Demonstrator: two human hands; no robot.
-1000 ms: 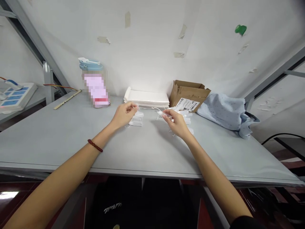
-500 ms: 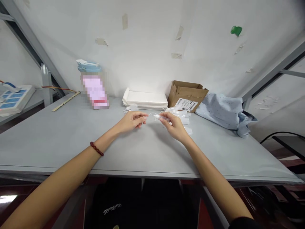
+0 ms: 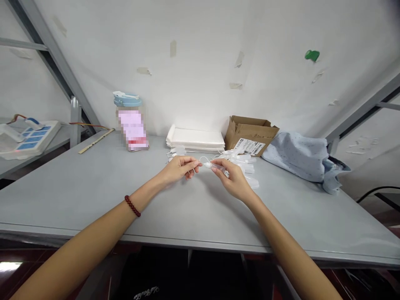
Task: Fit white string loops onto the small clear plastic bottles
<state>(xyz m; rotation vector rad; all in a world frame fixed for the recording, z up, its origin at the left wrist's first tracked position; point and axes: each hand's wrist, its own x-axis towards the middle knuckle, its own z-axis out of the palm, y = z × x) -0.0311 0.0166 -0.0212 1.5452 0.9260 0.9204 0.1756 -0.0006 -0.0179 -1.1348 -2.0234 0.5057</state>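
Note:
Above the middle of the table, my right hand (image 3: 233, 178) grips a small translucent plastic tube or bottle (image 3: 208, 165) between thumb and fingers. Its whitish, narrow end points left, and a thin pale loop (image 3: 204, 158) arches over that end. My left hand (image 3: 181, 170) is closed in a pinch right at the narrow end; whatever sits between the fingertips is too small to make out. Behind and beside my right hand lie several similar clear plastic pieces (image 3: 252, 181). More small clear pieces (image 3: 176, 151) lie beyond my left hand.
A stack of white sheets or envelopes (image 3: 196, 139) lies against the wall, with an open cardboard box (image 3: 250, 132) to its right. Further right rests a light blue cloth (image 3: 296, 158). A blue-lidded container (image 3: 127, 100) and a ruler-like strip (image 3: 96, 141) are at left.
The view has tilted up slightly, so everything sits lower in the picture. My fingertips and the tube's narrow end have come a little closer together. Both hands keep their pinch.

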